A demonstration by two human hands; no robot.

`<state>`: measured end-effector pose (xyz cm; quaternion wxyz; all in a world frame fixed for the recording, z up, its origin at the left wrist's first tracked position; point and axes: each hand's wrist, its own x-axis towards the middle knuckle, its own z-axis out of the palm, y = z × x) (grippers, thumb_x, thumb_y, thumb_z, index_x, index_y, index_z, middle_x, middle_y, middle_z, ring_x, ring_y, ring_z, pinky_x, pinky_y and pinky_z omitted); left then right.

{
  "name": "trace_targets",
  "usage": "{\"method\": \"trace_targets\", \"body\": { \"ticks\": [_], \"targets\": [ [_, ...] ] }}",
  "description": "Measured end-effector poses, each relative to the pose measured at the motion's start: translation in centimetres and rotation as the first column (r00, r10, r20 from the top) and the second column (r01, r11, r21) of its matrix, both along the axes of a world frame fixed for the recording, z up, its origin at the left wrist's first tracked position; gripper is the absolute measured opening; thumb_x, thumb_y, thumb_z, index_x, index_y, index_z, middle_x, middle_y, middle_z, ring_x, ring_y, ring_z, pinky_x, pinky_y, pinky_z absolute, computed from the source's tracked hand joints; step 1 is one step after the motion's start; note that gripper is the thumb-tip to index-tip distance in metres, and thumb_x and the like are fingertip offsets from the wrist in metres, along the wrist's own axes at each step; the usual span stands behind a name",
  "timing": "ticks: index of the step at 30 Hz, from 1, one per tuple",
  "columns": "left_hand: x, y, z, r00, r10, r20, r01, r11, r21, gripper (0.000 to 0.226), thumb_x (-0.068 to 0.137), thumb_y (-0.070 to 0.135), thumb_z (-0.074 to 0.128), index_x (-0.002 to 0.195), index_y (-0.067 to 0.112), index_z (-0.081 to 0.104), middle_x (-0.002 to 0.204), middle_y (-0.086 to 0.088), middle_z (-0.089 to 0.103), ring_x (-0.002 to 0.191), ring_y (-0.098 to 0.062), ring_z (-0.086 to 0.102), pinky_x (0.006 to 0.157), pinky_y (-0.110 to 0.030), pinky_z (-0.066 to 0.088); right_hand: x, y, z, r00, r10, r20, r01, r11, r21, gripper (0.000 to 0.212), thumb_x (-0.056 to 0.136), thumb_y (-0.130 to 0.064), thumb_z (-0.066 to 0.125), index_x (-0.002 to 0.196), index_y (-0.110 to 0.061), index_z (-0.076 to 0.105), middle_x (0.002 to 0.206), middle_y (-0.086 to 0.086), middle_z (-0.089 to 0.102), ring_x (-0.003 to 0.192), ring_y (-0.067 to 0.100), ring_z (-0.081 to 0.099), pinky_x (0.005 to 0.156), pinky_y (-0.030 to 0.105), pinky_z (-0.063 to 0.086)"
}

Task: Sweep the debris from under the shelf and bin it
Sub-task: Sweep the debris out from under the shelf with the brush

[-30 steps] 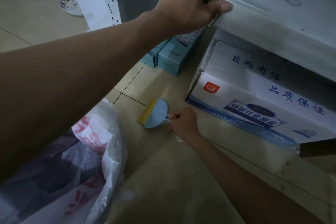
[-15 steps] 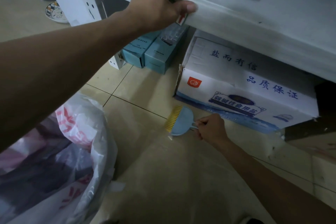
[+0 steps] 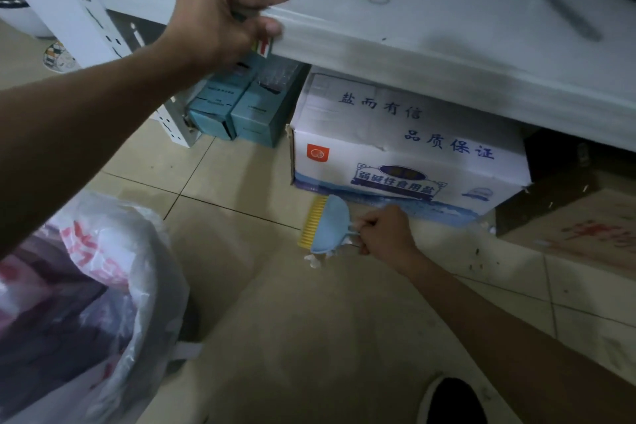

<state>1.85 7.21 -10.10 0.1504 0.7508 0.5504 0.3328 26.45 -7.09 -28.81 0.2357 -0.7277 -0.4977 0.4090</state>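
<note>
For balance the left hand point(image 3: 220, 17) grips the white metal shelf point(image 3: 378, 41) edge, while mid-frame the right hand point(image 3: 385, 234) holds a blue yellow-bristled brush point(image 3: 327, 227) against white scraps point(image 3: 313, 260).

A blue brush point(image 3: 328, 225) with yellow bristles sits low before the white shelf point(image 3: 413, 41). White scraps point(image 3: 314, 261) lie against it, near the open bag point(image 3: 120, 268).

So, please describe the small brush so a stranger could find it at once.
Look under the white shelf at the big white carton with blue writing. Just in front of it, the right hand grips a small brush, the only thing with a pale blue back and yellow bristles.
</note>
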Motion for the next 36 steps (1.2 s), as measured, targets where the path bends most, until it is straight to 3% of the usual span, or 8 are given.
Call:
{"method": "trace_targets", "body": {
  "ticks": [5, 9, 13, 18, 22, 27, 31, 36],
  "targets": [
    [0.3, -0.3, 0.1, 1.000, 0.007, 0.018, -0.007, 1.000, 0.005, 0.040, 0.089, 0.030, 0.067, 0.128, 0.027, 0.061, 0.136, 0.010, 0.058, 0.130, -0.003, 0.049, 0.088, 0.006, 0.037, -4.1, 0.9, -0.5, 0.995, 0.085, -0.046, -0.084, 0.996, 0.016, 0.017, 0.085, -0.002, 0.062, 0.072, 0.003, 0.071, 0.073, 0.017, 0.070, 0.059, 0.026, 0.069, 0.060, 0.041, 0.061],
    [0.3, -0.5, 0.1, 1.000, 0.013, 0.002, -0.013, 1.000, 0.008, 0.039, 0.091, 0.030, 0.065, 0.129, 0.027, 0.060, 0.136, 0.013, 0.057, 0.130, -0.001, 0.048, 0.095, 0.000, 0.034, -6.0, 0.6, -1.4, 0.988, 0.156, -0.021, -0.156, 0.988, -0.009, 0.012, 0.087, -0.003, 0.063, 0.081, 0.006, 0.070, 0.079, 0.020, 0.070, 0.049, 0.024, 0.067, 0.047, 0.029, 0.058],
    [0.5, -0.7, 0.0, 1.000, -0.007, -0.025, 0.007, 1.000, -0.001, 0.039, 0.093, 0.031, 0.062, 0.132, 0.029, 0.058, 0.135, 0.012, 0.057, 0.130, -0.003, 0.047, 0.078, 0.008, 0.037, -5.3, 0.5, -3.0, 0.992, 0.126, 0.022, -0.125, 0.990, -0.063, 0.007, 0.082, -0.002, 0.065, 0.080, 0.004, 0.067, 0.084, 0.020, 0.068, 0.062, 0.031, 0.070, 0.052, 0.038, 0.061],
    [0.7, -0.8, 0.3, 0.999, 0.037, 0.040, -0.036, 0.999, -0.019, 0.040, 0.090, 0.026, 0.067, 0.129, 0.024, 0.062, 0.135, 0.007, 0.059, 0.120, 0.003, 0.052, 0.081, 0.007, 0.039, -2.7, 0.8, -2.8, 0.987, 0.120, 0.107, -0.110, 0.989, -0.097, 0.011, 0.081, -0.002, 0.064, 0.075, 0.007, 0.067, 0.070, 0.016, 0.066, 0.041, 0.011, 0.062, 0.040, 0.020, 0.052],
    [1.5, -1.3, 0.5, 0.997, 0.067, 0.029, -0.067, 0.998, -0.007, 0.041, 0.091, 0.019, 0.066, 0.132, 0.021, 0.061, 0.138, 0.001, 0.057, 0.116, 0.001, 0.051, 0.085, 0.009, 0.035, -0.4, 0.4, -2.0, 0.982, 0.107, 0.155, -0.084, 0.985, -0.150, 0.012, 0.080, -0.001, 0.065, 0.074, 0.009, 0.063, 0.070, 0.021, 0.066, 0.051, 0.029, 0.069, 0.047, 0.036, 0.059],
    [2.9, -2.2, 1.2, 0.985, 0.077, -0.157, -0.074, 0.997, 0.026, 0.036, 0.096, 0.010, 0.053, 0.130, 0.018, 0.059, 0.129, -0.006, 0.062, 0.116, -0.023, 0.057, 0.100, -0.035, 0.048, 2.2, -0.2, -0.5, 0.980, 0.104, 0.172, -0.072, 0.981, -0.181, 0.009, 0.075, 0.005, 0.067, 0.082, 0.010, 0.065, 0.078, 0.021, 0.068, 0.051, 0.025, 0.068, 0.049, 0.037, 0.059],
    [5.0, -3.8, 2.4, 0.945, 0.064, -0.321, -0.060, 0.998, 0.023, 0.042, 0.091, 0.002, 0.053, 0.130, 0.014, 0.053, 0.131, -0.009, 0.057, 0.117, -0.028, 0.054, 0.095, -0.039, 0.045, 2.8, -1.1, 1.3, 0.987, 0.062, 0.147, -0.044, 0.992, -0.121, 0.012, 0.078, 0.006, 0.061, 0.070, -0.002, 0.057, 0.065, 0.013, 0.059, 0.042, 0.019, 0.060, 0.047, 0.031, 0.057],
    [9.7, -6.1, 4.2, 0.887, -0.065, -0.457, 0.091, 0.995, 0.035, 0.070, 0.084, 0.049, 0.068, 0.145, 0.029, 0.041, 0.154, 0.004, 0.037, 0.140, -0.021, 0.037, 0.112, -0.041, 0.032, 2.4, -1.6, 2.7, 0.998, 0.021, 0.065, -0.017, 0.998, -0.058, 0.028, 0.080, 0.008, 0.058, 0.061, -0.009, 0.049, 0.055, 0.008, 0.048, 0.047, 0.022, 0.059, 0.050, 0.033, 0.057]
  ]
}}
